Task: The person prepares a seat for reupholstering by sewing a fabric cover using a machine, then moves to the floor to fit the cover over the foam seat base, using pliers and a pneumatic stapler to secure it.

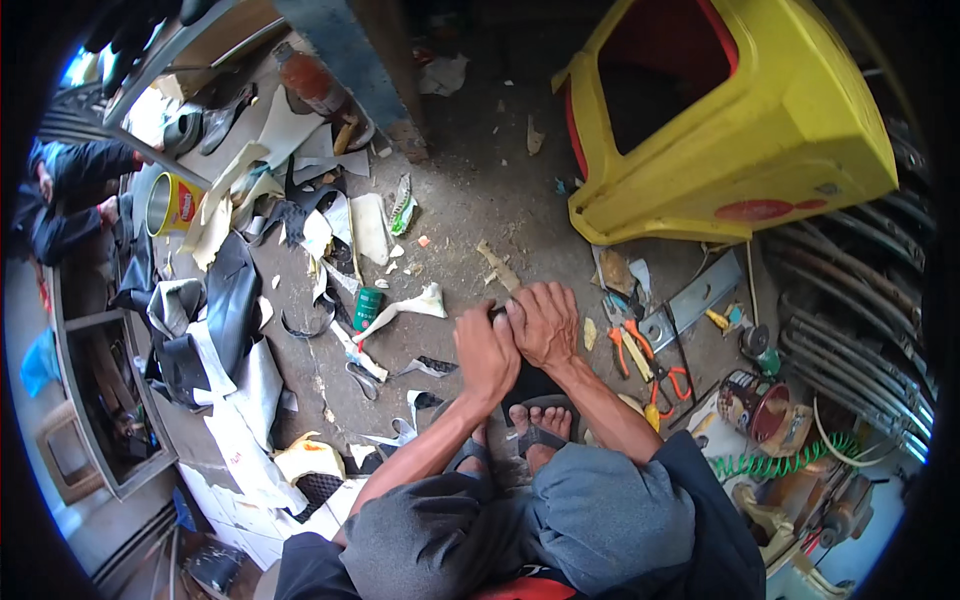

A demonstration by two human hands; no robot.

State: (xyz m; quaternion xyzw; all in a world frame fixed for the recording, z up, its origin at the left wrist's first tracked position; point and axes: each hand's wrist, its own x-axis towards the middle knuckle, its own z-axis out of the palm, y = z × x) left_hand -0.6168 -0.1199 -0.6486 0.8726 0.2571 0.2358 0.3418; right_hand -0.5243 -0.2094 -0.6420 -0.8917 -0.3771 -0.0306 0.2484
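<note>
My left hand (pixel 487 352) and right hand (pixel 543 322) meet low over the floor, in front of my sandalled feet. Both are closed, with fingers curled round the far edge of a dark, flat piece of material (pixel 536 384). Its black surface shows between my wrists and runs down toward my toes; the hands hide most of it, so its exact kind is unclear. Just beyond my knuckles lies a worn tan strip (pixel 498 268). A small green can (pixel 367 308) and a crumpled whitish scrap (pixel 410 308) lie left of my left hand.
Leather and fabric scraps (pixel 232 300) pile up at left beside a yellow tub (pixel 174 204). Orange-handled pliers (pixel 632 345) and scissors (pixel 668 392) lie at right. A yellow plastic stool (pixel 690 190) rests tipped over at far right. Another person's hand (pixel 108 210) shows at far left.
</note>
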